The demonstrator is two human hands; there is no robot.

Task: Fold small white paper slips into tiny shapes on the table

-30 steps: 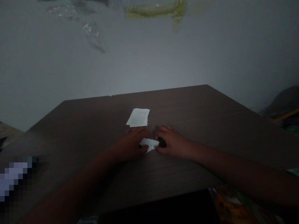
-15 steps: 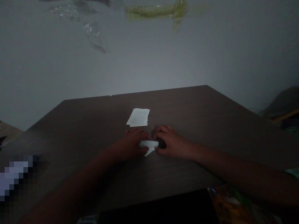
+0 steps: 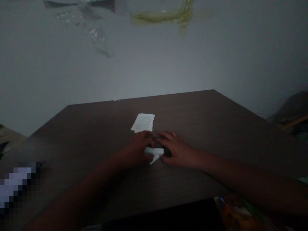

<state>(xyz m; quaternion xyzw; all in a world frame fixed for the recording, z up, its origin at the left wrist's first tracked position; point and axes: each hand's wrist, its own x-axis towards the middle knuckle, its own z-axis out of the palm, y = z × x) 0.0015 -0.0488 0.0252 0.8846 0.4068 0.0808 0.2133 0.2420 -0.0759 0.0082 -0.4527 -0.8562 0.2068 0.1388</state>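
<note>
A small piece of white paper point(image 3: 157, 152), apparently folded, lies between my two hands on the brown tabletop. My left hand point(image 3: 139, 149) is closed on its left part, with the thumb across the near side and the fingers curled beyond it. At the paper's right edge is my right hand point(image 3: 178, 150); its fingers are stretched out and parted from the thumb, which is beside the paper's corner. Just past my left fingertips lies a loose stack of printed paper sheets point(image 3: 143, 122). The paper's left end is hidden under my left hand.
The dark wooden table point(image 3: 192, 115) reaches to a grey wall point(image 3: 158, 64) with clear and yellow tape point(image 3: 156, 17) on it. A blurred-out flat object point(image 3: 16, 184) lies at the table's left. Colourful items point(image 3: 235, 210) show below the front edge at right.
My right fingers have straightened and stretched forward from a more curled pose. My left hand stays on the paper. The whole view has shifted slightly downward in the picture.
</note>
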